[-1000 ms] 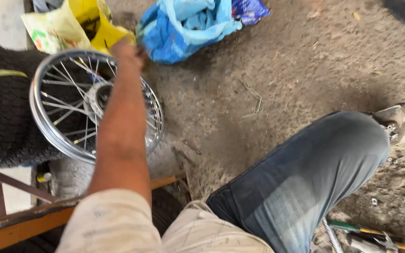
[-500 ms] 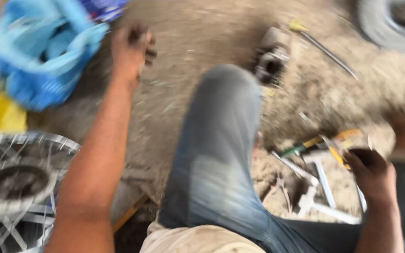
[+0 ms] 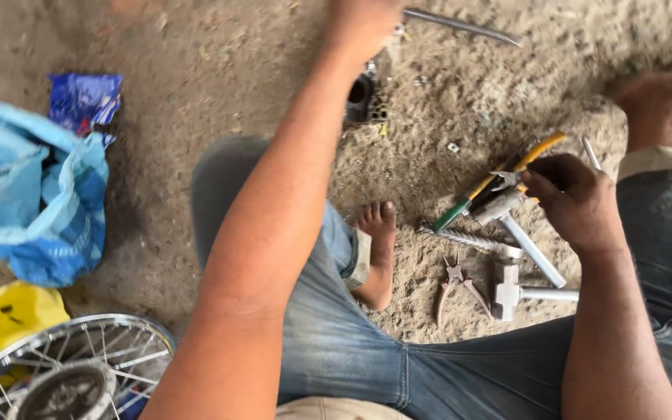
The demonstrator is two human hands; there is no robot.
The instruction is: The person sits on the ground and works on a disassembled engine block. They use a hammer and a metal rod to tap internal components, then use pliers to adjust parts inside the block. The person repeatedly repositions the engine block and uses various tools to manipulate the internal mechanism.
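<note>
Sandy dirt floor [image 3: 196,62], person seated on it in blue jeans [image 3: 367,350], one bare foot [image 3: 377,233] tucked under the knee. Large crumpled blue plastic sack [image 3: 33,202] lies far left, a spoked silver bicycle wheel [image 3: 79,373] at the bottom left corner, a yellow plastic bag [image 3: 9,311] just beside it, a small dark blue wrapper [image 3: 83,101] above the sack. Left hand [image 3: 363,23] is stretched out to the top edge, half cut off, right by a thin grey metal rod [image 3: 460,26] and just above a dark cylindrical metal part [image 3: 363,97]; cannot tell whether that grip is closed or holding anything. Right hand [image 3: 577,202] sits over the tool pile at right, fingers curled and closed on a small silver metal tool [image 3: 499,206], next to long yellow-and-green-handled pliers [image 3: 499,179]. Near those: a white metal hammer [image 3: 526,294], a twisted grey steel bar [image 3: 468,241], small reddish-handled pliers [image 3: 456,284], all lying in the dirt.
</note>
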